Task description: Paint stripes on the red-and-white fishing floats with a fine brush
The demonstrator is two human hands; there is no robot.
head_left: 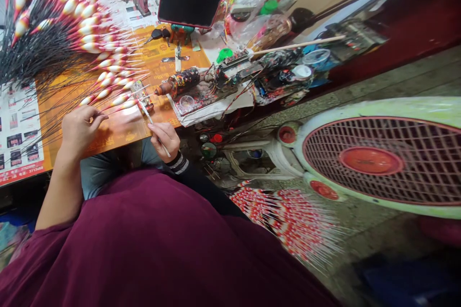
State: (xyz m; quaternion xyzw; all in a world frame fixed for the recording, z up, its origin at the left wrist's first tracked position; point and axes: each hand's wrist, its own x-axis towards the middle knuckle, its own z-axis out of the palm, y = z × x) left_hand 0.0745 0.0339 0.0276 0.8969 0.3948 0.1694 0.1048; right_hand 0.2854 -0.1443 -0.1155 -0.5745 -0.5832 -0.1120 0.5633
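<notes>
The float [127, 105], pale with reddish ends (one of many alike), is above the orange-covered part of the counter [111, 140], its thin stem pinched in the nearly closed left hand [83, 129]. The right hand [164, 141] is curled closed around a slim white tool [145, 109], whose far end is near the float. Farther out are a bundle of similar floats [86, 24], a dark-screened device [190, 5] and a green-rimmed fan [370, 160].

Printed sheet [19, 127] — "电话" on red band [25, 171], digits blurred
</notes>
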